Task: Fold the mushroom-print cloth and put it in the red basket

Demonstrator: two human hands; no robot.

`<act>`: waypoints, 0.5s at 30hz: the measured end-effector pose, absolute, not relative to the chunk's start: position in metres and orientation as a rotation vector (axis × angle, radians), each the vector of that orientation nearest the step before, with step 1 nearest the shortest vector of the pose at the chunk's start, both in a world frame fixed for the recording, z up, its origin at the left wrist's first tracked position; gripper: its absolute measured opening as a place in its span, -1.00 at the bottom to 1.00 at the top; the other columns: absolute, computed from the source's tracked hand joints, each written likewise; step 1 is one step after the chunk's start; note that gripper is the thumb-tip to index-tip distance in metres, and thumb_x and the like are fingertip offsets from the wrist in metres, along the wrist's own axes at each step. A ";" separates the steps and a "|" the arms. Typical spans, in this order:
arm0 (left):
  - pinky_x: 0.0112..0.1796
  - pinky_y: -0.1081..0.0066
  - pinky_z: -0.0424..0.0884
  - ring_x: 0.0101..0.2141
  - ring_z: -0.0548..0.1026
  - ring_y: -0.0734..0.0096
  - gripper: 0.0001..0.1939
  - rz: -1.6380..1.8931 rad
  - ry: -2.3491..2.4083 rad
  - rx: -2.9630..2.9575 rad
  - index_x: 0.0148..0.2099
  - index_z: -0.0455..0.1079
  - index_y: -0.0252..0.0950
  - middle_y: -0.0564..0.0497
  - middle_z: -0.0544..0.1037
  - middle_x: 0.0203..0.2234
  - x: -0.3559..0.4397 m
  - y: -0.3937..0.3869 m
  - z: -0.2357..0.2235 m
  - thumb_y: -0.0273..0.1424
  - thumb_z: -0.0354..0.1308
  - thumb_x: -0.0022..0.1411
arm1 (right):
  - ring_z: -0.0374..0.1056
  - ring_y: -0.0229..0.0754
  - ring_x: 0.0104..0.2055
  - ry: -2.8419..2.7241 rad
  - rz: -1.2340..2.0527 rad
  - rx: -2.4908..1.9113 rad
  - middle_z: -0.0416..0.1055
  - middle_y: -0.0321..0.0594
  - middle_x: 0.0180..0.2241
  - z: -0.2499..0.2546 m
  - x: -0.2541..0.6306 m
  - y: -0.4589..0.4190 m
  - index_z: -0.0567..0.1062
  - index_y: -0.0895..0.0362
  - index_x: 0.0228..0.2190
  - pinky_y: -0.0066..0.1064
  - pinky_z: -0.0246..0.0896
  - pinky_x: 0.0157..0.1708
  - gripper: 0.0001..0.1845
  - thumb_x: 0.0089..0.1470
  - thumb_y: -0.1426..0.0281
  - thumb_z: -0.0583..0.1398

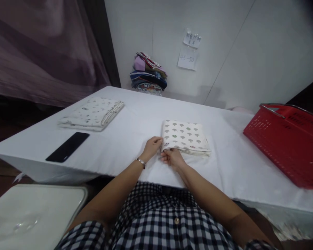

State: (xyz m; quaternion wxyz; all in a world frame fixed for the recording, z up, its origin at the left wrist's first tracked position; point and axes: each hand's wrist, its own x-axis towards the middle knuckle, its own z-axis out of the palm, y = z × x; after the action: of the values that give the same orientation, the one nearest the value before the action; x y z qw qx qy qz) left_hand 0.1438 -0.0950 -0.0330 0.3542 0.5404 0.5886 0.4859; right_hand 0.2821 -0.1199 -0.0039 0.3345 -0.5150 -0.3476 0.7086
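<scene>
A folded white cloth [184, 134] with grey and green mushroom prints lies on the white-covered table [135, 114] in front of me. At its left edge, close to the near corner, my left hand [151, 146] has its fingers closed on the fabric; a bracelet circles that wrist. My right hand [174, 159] pinches the near left corner, thumb uppermost and the other fingers curled beneath. The layers of the fold show along the cloth's near edge. Farther left lies a second folded white cloth [94, 111] with small dark prints, apart from both hands.
A black phone [67, 147] lies near the table's left front edge. On the right stands a red plastic basket [287, 146] with a metal handle. Folded clothes [149, 74] are stacked by the wall behind. A white stool [39, 208] stands at lower left.
</scene>
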 end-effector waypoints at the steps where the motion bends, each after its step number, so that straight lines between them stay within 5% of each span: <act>1: -0.22 0.37 0.39 -0.26 0.49 0.36 -0.73 1.235 1.574 1.377 -0.15 0.47 -0.26 -0.04 0.57 -0.23 0.142 -0.087 -0.033 -0.27 0.06 0.16 | 0.33 -0.34 -0.69 -0.915 1.842 -1.356 0.48 -0.26 -0.52 -0.004 0.281 -0.120 0.35 0.19 -0.32 -0.59 0.15 -0.77 -0.92 0.06 0.50 0.13; 15: -0.17 0.27 0.33 -0.10 0.47 0.08 -0.53 0.979 1.874 1.356 -0.07 0.39 -0.31 -0.23 0.54 -0.14 0.159 0.030 -0.016 -0.11 0.14 0.06 | 0.33 -0.33 -0.69 -0.738 1.751 -1.363 0.46 -0.25 -0.55 -0.007 0.270 -0.125 0.33 0.17 -0.42 -0.59 0.08 -0.77 -0.92 0.01 0.42 0.15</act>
State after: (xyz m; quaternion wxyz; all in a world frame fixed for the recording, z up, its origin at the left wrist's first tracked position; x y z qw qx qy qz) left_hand 0.1586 0.0298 -0.0163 0.3098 0.5135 0.7093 0.3706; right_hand 0.2701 -0.1251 -0.0070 0.3910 -0.5364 -0.2906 0.6892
